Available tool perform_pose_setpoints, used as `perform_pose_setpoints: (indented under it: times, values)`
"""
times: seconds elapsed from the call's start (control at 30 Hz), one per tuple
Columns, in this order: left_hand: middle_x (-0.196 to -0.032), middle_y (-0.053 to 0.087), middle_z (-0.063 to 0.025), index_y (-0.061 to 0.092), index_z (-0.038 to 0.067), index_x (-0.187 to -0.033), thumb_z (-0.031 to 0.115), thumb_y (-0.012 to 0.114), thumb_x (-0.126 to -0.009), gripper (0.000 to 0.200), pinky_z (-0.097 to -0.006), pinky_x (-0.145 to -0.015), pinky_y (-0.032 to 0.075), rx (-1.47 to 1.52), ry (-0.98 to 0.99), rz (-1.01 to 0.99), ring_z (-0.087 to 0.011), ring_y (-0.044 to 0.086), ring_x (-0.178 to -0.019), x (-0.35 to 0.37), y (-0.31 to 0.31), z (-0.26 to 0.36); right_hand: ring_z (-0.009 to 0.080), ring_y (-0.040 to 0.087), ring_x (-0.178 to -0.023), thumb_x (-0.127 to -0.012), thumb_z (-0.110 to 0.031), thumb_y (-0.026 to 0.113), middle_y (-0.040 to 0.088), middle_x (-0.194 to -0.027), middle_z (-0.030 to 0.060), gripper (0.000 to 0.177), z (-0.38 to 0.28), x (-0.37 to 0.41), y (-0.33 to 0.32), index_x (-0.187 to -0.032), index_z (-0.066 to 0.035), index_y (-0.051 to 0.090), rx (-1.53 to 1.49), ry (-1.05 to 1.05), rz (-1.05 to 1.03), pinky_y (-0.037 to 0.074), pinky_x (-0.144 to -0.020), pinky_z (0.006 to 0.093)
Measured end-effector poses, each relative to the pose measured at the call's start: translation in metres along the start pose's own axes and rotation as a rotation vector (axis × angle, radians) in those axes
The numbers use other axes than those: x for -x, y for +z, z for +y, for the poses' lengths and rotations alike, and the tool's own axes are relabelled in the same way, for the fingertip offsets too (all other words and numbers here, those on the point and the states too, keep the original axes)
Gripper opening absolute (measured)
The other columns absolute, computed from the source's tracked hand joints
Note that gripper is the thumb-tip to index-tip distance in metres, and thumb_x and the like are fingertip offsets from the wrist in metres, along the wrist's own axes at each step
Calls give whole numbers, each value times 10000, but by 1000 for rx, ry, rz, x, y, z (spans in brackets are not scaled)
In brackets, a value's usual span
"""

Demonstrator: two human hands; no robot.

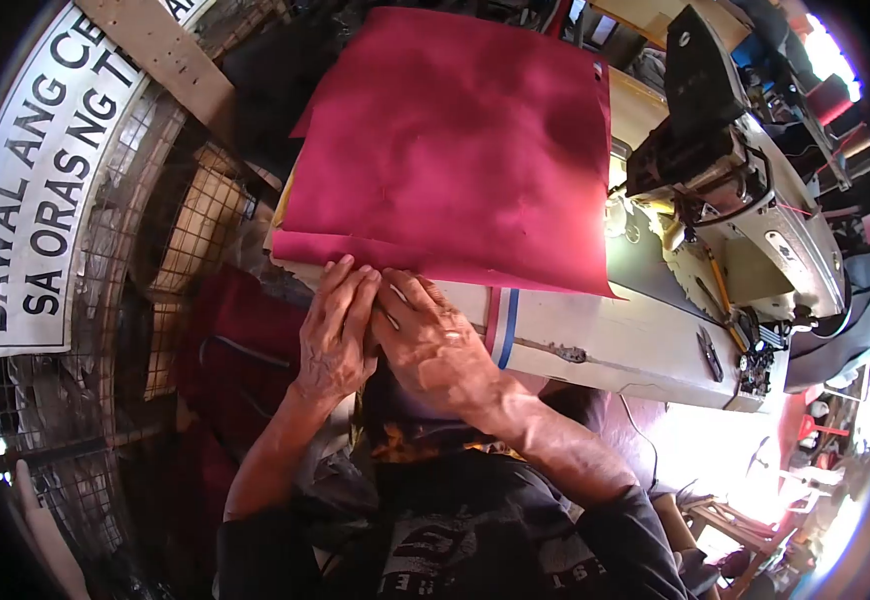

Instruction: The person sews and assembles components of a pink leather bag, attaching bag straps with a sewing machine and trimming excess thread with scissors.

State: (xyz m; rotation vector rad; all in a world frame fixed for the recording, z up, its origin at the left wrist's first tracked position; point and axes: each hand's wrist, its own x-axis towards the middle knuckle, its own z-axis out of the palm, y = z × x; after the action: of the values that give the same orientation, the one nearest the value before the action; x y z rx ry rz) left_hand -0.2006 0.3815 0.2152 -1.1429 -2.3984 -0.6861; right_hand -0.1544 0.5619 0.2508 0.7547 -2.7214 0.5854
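A large magenta-red sheet [455, 150], like leatherette or cloth, lies over the sewing table, with a strip along its near edge [335, 246] folded over. My left hand [338, 325] is closed at that fold, its fingertips on the edge. Right beside it, my right hand [430, 340] has its fingers bent and pressed together on the same edge; its thumb is mostly hidden. The two hands touch each other. The sheet's far right part reaches close to a sewing machine [745, 190], whose lamp lights that side.
Thread snips [710, 354] and a yellow-handled tool [719, 280] lie on the table [595, 350] to the right. Pink and blue stripes cross its front edge. At the left stand a wire mesh [105, 300] and a white lettered sign [40, 190]. Dark red material [240, 350] hangs below.
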Motion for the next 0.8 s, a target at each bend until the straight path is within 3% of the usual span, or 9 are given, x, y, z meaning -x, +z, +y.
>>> perform_pose_setpoints:
  times: [0.03,0.13,0.2,0.23,0.27,0.33,0.43,0.63,0.8]
  values:
    - [-1401,534,-226,510,-31,-1473,51,621,-925,564,-585,-1145,440,-54,-6,-33,-442,504,-1371,-3,-3,5,350,511,-1335,-813,-110,629,588,-1323,200,531,4,5,-8,-1315,57,587,38,-31,1,389,-1202,416]
    - [-1340,556,-200,599,-19,-1407,119,626,-926,501,-602,-1162,413,-135,-24,-54,-434,486,-1378,-1,3,9,347,569,-1244,-818,-94,676,613,-1278,189,483,23,33,-52,-1286,11,618,110,125,116,449,-1126,439]
    - [-1342,553,-201,608,-23,-1398,130,626,-926,496,-610,-1167,403,-133,-54,-81,-435,476,-1385,-4,2,13,344,608,-1148,-814,-89,739,622,-1245,178,482,47,43,-74,-1280,-26,636,146,295,225,496,-1012,463]
    - [-1337,551,-203,612,-46,-1383,154,607,-942,484,-623,-1177,379,-159,-48,-84,-440,477,-1379,-4,4,14,337,616,-1098,-808,-74,775,627,-1205,167,482,56,48,-77,-1266,-22,634,172,371,219,510,-914,477]
    - [-1337,551,-205,616,-55,-1373,163,602,-946,479,-626,-1181,370,-180,-48,-92,-440,478,-1377,-6,3,15,334,636,-1057,-813,-97,766,646,-1143,150,405,62,55,-80,-1194,-3,664,139,416,169,523,-900,451]
    - [-1337,549,-208,625,-73,-1352,182,591,-954,474,-630,-1189,352,-220,-60,-112,-439,479,-1374,-9,0,19,322,649,-995,-821,-78,742,651,-1042,144,324,66,66,-86,-1124,23,690,77,362,78,535,-887,448]
    - [-1349,540,-214,629,-101,-1332,212,568,-977,477,-628,-1192,339,-246,-63,-121,-430,484,-1368,-6,4,20,291,669,-959,-794,-76,750,648,-986,132,292,63,69,-77,-1061,38,719,192,211,155,560,-911,478]
    - [-1309,538,-214,661,-111,-1272,292,528,-1031,488,-590,-1107,476,-219,-49,-105,-422,529,-1320,-3,9,13,288,699,-951,-783,-64,765,667,-999,131,260,62,73,-72,-1027,26,755,180,236,124,583,-891,465]
    - [-1329,515,-212,656,-119,-1263,309,507,-1042,505,-600,-1125,473,-225,-42,-131,-412,508,-1327,4,11,10,279,702,-929,-728,-63,778,662,-993,139,313,70,69,-71,-1022,40,752,115,290,63,595,-812,414]
